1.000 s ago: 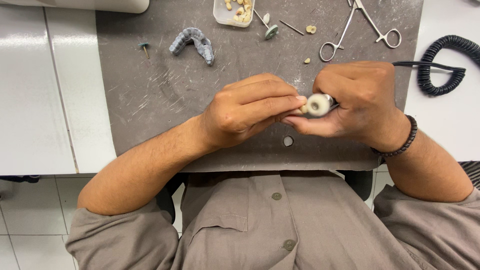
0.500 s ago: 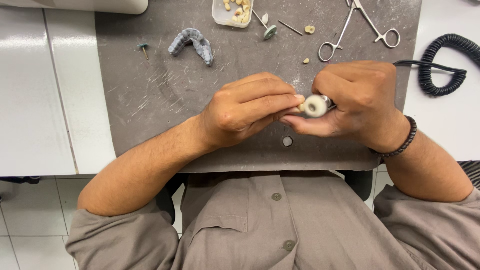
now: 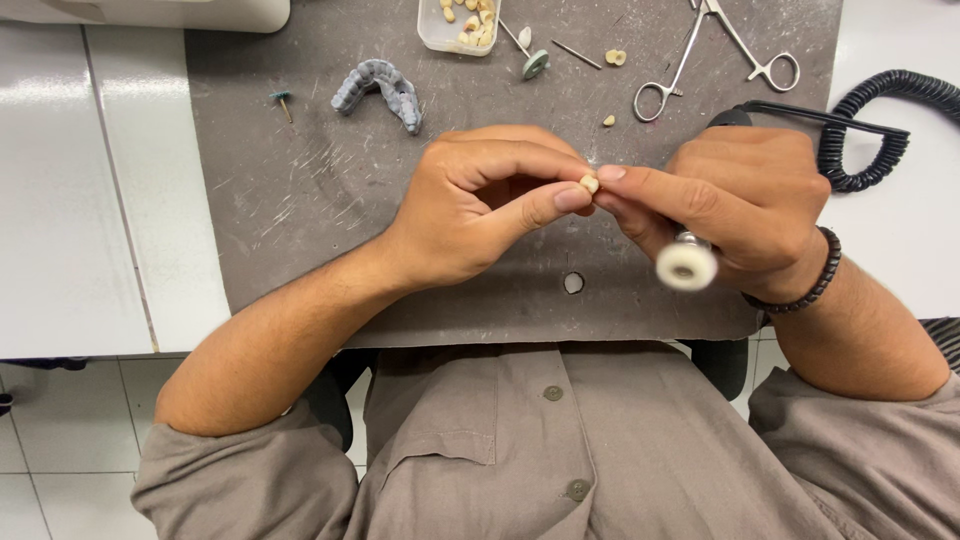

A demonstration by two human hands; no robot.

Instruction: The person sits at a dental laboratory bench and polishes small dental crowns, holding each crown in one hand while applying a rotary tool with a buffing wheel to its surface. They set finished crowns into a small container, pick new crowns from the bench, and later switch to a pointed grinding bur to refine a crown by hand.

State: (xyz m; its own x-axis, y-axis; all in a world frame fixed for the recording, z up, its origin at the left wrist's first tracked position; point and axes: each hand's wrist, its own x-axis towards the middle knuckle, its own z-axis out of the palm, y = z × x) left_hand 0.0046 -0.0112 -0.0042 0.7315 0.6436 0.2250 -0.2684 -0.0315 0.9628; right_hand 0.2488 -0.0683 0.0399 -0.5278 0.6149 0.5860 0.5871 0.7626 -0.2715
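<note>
Grey and scratched, the mat (image 3: 300, 200) is covering the middle of the white tabletop (image 3: 60, 200) in the head view, and I am looking straight down over it at both forearms coming in from the lower corners and meeting above the mat's near half.

I am seeing the left hand (image 3: 470, 215) curling inward, wrist bent, its thumb and forefinger pressing together on a small cream tooth piece (image 3: 590, 183); the other fingers are folding loosely over the palm. That piece is sitting in the air between the two hands, above the mat and not touching it.

I am seeing the right hand (image 3: 740, 205) reaching across from the other side, its forefinger stretching out so that the tip is touching the same tooth piece. Its remaining fingers are closing round a handpiece whose white polishing wheel (image 3: 686, 265) is sticking out below the palm, blurred. A dark bead bracelet (image 3: 805, 290) is circling that wrist.

Farther up the mat a grey dental cast (image 3: 378, 88), a clear dish of tooth pieces (image 3: 455, 28) and steel forceps (image 3: 700, 55) are lying well apart from the hands. A black coiled cord (image 3: 880, 120) is resting on the tabletop to the right.
</note>
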